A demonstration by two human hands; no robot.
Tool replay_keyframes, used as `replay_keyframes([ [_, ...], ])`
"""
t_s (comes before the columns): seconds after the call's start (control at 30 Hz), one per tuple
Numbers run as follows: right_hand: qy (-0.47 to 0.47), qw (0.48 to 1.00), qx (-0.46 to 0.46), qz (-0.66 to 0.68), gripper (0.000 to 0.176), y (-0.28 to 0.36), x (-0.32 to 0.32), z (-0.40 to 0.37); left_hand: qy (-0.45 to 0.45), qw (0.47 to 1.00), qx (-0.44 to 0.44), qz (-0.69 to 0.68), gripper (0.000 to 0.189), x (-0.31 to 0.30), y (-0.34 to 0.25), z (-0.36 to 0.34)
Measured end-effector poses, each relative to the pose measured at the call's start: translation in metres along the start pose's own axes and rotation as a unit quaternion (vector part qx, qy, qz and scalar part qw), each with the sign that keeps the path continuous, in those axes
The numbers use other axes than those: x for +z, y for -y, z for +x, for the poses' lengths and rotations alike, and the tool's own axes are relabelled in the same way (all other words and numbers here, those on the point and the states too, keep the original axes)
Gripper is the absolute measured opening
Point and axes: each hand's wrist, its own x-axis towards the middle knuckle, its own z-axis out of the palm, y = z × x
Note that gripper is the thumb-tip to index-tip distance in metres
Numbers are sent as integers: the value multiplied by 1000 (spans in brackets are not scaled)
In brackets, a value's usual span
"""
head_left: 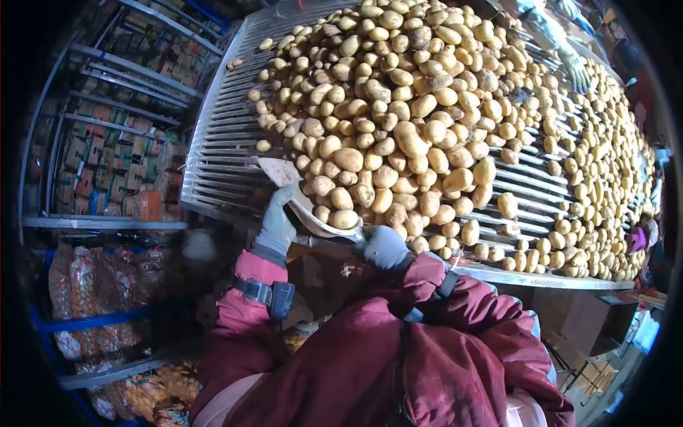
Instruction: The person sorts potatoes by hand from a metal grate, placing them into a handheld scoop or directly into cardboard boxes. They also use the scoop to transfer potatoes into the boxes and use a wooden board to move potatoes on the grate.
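Nearest me, at the bottom of the frame, I see the wearer's maroon jacket (363, 363), with a dark wrist device (282, 300) strapped over the left cuff, probably so it can be read without baring the wrist. Left of lower centre, the left hand (276, 224), in a grey glove, is closed on the near-left edge of a pale scoop (283, 173). The right hand (385, 248), also gloved, looks closed at the scoop's lower right end, though I can't make out all its fingers. I take the wide two-handed hold as a way to steady both ends under load.

The scoop sits at the near edge of the potato heap (409, 135), its hollow turned toward the heap; a few potatoes lie in or against it, I cannot tell which. The heap fills the upper centre, on a slatted table (228, 135); I judge the gaps let loose soil drop through. The table's raised front rim (541, 279) likely stops potatoes rolling off.

Farther off, at upper right, a co-worker's gloved hand (578, 73) hangs over more potatoes, fingers extended. At left, metal racks hold stacked boxes (107, 167) and, lower, filled bags (103, 285), apparently shelved to save floor space.
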Motion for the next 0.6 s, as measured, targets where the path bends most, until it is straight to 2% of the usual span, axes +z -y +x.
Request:
replay_keyframes([
  [0.03, -20, 1000, 4, -5, 40, -15, 0, 0, 18, 1000, -15, -18, 56, 10, 5, -3],
  [0.07, -54, 994, 23, -93, 41, -38, 1, 1, 18, 999, -16, -39, 57, 22, 14, -2],
  [0.1, -17, 997, 61, -43, 43, -40, -19, -7, -25, 1000, -6, -11, 54, 30, 26, 11],
  [0.17, -83, 982, 156, -68, 43, -49, -35, -25, -8, 1000, -1, 5, 52, 40, 45, 21],
  [0.3, -86, 981, 128, -117, 39, -54, -83, -45, 37, 994, 34, 94, 44, 126, 59, 4],
  [0.33, -104, 976, 125, -146, 39, -62, -91, -48, 46, 980, 146, 126, 48, 139, 74, 7],
  [0.43, -147, 980, 98, -87, 38, -83, -116, -66, 57, 980, 104, 159, 45, 163, 85, 45],
  [0.47, -155, 979, 127, -37, 37, -91, -120, -70, 52, 979, 84, 176, 44, 169, 89, 54],
  [0.57, -156, 977, 145, -1, 37, -106, -151, -77, 71, 977, 63, 193, 42, 214, 104, 60],
  [0.6, -174, 980, 99, -3, 37, -111, -160, -85, 82, 977, 62, 188, 42, 232, 108, 58],
])
